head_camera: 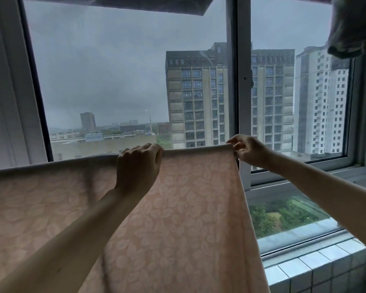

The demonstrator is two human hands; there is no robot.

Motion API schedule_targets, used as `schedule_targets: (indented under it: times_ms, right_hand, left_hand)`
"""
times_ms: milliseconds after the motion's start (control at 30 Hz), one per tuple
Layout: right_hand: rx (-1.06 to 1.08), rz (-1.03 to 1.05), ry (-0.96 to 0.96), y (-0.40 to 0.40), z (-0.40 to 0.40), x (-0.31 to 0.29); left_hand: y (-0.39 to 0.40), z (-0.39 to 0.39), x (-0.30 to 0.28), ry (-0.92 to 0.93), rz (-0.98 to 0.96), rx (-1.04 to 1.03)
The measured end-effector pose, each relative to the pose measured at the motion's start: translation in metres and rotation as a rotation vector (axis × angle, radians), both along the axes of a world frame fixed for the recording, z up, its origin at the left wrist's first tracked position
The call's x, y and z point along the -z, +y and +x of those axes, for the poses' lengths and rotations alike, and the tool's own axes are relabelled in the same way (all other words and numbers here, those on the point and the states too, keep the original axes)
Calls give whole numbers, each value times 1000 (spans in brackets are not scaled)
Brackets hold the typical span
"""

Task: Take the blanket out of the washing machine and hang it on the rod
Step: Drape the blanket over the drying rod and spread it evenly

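- The window point(118, 81) is seen beyond both hands, with tower blocks behind the glass and a tiled sill point(317, 269) below the right hand.
- The blanket point(178, 218), pink with a pale leaf pattern, is draped over what is judged to be the rod; the rod itself is hidden under the fold. The cloth hangs down from the hands toward the viewer, and its right edge falls just below the right hand.
- The left hand point(138, 166) is laid over the top fold with fingers curled round it, so the blanket is gripped there.
- The right hand point(248, 150) is closed in a pinch on the blanket's top corner, at the end of the fold.
- The hanging is judged nearly done; the corner is best drawn outward from the left hand so that the fold is pulled flat and creases are smoothed.
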State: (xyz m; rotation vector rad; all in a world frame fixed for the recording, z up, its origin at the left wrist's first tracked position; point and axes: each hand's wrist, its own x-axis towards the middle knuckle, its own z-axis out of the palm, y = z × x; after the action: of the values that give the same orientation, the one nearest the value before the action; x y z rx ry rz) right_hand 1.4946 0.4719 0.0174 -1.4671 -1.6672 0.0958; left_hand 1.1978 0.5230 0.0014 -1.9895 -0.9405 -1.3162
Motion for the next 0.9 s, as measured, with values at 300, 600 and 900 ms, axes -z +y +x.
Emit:
schedule_targets:
  times_ms: [300,600,900]
  right_hand:
    - [-187,-110,40,-3,23,13]
    - [-314,19,-179,2,62,33]
    - [-200,309,-135,8,86,6]
  left_hand:
    - [-12,51,10,147,42,24]
    - [-25,113,-6,-41,-164,94]
    - [-26,132,-27,-275,-309,-100]
